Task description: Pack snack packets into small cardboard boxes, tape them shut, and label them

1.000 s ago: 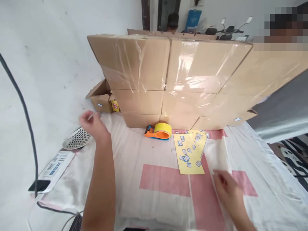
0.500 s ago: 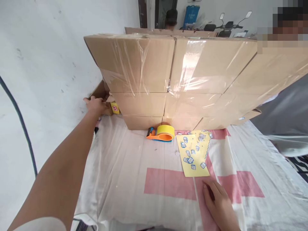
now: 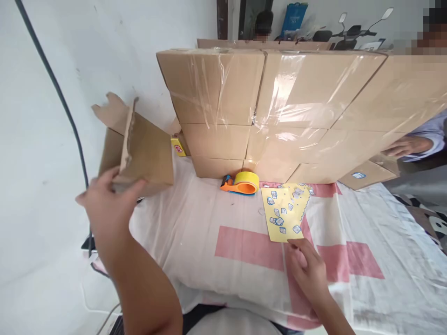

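My left hand [image 3: 104, 204] grips a small open cardboard box [image 3: 139, 149] by its near edge and holds it up over the left side of the cloth, flaps raised. My right hand [image 3: 307, 267] rests on the white and pink cloth [image 3: 244, 242], fingers curled, its fingertips at the near edge of a yellow sticker sheet [image 3: 284, 211] covered with small blue and white stickers. An orange tape dispenser [image 3: 242, 184] with a yellow roll lies just beyond the sheet, at the foot of the box wall.
A wall of taped cardboard boxes [image 3: 296, 102] wrapped in clear film stands across the back. Another person's hand and sleeve [image 3: 408, 146] reach in at the right by a small box [image 3: 365, 174]. A black cable [image 3: 63, 102] runs down the white wall at left.
My left hand reached to the small box beside the stack, took hold of it and pulled it up and toward me. My right hand slid forward to the sticker sheet's edge.
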`<action>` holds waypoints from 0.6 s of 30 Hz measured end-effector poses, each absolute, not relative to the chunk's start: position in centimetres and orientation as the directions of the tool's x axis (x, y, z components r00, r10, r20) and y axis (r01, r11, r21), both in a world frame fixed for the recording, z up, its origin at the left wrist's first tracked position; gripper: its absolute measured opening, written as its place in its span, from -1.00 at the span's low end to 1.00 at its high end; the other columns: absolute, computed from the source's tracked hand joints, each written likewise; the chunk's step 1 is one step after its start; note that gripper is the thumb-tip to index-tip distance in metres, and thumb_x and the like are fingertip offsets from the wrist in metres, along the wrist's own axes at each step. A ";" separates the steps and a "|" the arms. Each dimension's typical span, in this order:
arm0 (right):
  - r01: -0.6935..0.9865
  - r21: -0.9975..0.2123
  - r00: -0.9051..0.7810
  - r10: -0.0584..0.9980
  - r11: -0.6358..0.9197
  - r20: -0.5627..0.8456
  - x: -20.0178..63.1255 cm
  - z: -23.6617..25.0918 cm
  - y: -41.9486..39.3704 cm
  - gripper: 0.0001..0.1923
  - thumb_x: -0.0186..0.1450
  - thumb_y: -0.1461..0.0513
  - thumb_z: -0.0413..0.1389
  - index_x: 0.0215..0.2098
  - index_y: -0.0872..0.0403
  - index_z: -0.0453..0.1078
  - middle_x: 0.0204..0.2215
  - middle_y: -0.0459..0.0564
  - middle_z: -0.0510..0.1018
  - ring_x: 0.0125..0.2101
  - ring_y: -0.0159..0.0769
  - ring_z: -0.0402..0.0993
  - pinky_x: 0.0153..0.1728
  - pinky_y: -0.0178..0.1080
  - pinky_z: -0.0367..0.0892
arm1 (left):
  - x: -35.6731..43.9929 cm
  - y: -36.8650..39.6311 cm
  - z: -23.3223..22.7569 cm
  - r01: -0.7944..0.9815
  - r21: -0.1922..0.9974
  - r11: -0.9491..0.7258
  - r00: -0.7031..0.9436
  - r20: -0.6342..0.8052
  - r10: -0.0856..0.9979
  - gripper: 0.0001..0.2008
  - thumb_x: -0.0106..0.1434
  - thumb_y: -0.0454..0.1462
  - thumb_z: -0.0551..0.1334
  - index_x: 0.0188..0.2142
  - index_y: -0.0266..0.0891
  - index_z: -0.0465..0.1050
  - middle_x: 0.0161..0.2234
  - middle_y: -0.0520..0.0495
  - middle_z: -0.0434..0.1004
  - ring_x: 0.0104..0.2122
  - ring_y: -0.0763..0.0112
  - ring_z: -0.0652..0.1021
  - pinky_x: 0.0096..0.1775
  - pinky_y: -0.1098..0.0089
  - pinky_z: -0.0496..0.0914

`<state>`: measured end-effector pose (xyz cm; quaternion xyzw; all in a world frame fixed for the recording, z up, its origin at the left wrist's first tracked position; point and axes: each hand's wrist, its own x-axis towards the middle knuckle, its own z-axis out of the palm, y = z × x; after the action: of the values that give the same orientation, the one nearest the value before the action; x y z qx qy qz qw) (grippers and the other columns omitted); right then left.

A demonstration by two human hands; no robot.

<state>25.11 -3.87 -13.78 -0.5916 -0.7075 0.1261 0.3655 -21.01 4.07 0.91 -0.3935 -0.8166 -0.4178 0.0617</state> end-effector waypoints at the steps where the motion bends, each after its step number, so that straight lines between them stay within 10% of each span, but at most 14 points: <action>1: 0.712 -0.639 -0.057 0.930 0.292 0.362 24.6 -13.0 -3.2 -0.86 0.43 0.19 0.06 -0.07 -0.04 0.41 -0.18 0.01 0.55 -0.18 -0.17 0.54 -0.27 -0.17 0.46 | -20.4 2.1 0.2 0.706 0.633 0.317 -0.661 0.428 0.617 -0.35 -0.01 0.11 0.41 0.06 -0.03 0.54 -0.08 -0.07 0.57 -0.11 0.04 0.50 0.20 -0.13 0.24; 8: 0.410 -0.809 -0.245 0.905 0.421 0.347 20.7 -8.4 2.3 -0.81 0.42 0.18 0.08 -0.02 -0.07 0.43 -0.05 0.02 0.55 -0.01 -0.14 0.50 0.01 -0.05 0.46 | -22.2 -4.9 -3.0 0.853 0.519 0.057 -0.286 0.374 0.882 -0.52 0.06 0.14 0.34 -0.07 0.06 0.60 -0.14 -0.06 0.65 0.14 -0.18 0.31 0.15 -0.20 0.30; 14: 0.246 -0.896 -0.532 0.824 0.370 0.194 17.1 -9.4 3.5 -0.22 0.29 0.08 0.28 0.40 -0.14 0.10 0.37 0.09 0.23 0.36 -0.02 0.18 0.31 0.13 0.23 | -21.5 -7.6 -4.0 0.834 0.500 -0.232 0.117 0.252 0.961 -0.42 0.16 0.19 0.32 0.13 0.14 0.52 0.01 -0.08 0.58 0.15 -0.11 0.31 0.15 -0.12 0.30; 18: 0.141 -0.973 -0.649 0.759 0.181 0.047 16.7 -10.4 2.1 -0.05 0.11 -0.12 0.38 0.34 0.01 0.19 0.23 0.19 0.42 0.23 0.08 0.38 0.17 0.12 0.42 | -18.6 -7.5 -4.4 0.687 0.607 -0.399 0.317 0.244 0.916 -0.13 0.02 0.43 0.17 0.16 0.04 0.51 0.00 -0.18 0.54 0.16 -0.10 0.29 0.21 -0.06 0.27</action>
<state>16.72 2.14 -10.39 -0.3140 -0.7169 0.5575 0.2770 -18.63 -7.53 -4.39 -0.7863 -0.5099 -0.2853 -0.2008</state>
